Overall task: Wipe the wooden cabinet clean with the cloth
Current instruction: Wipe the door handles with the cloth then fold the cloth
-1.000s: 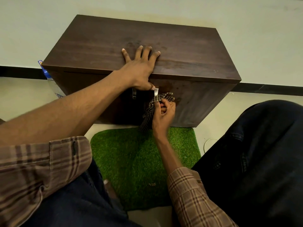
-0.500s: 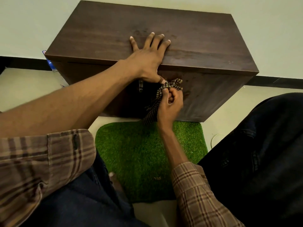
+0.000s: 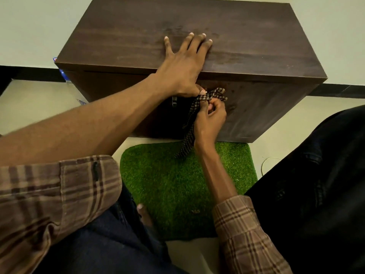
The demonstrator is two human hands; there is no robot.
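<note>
The left hand (image 3: 183,70) is lying flat on the cabinet (image 3: 246,46), fingers straight and spread across the top, thumb hooking down over the front edge. The right hand (image 3: 210,119) is working just below it, fingers curled tight around the cloth (image 3: 214,94), bunching the checked fabric against the upper part of the cabinet's front face. The two hands are sitting close together, the left thumb almost touching the cloth's top fold. A loose tail of cloth is hanging down beside the right wrist, its end dangling over the mat (image 3: 177,184). A small metal handle (image 3: 174,101) is peeking out just under the left wrist. The cabinet is standing on the floor (image 3: 29,103) against a pale wall (image 3: 29,26), with the green mat lying right in front of it. Plaid sleeves (image 3: 49,194) are covering both forearms, and dark trousers (image 3: 316,184) are framing the mat on either side.
</note>
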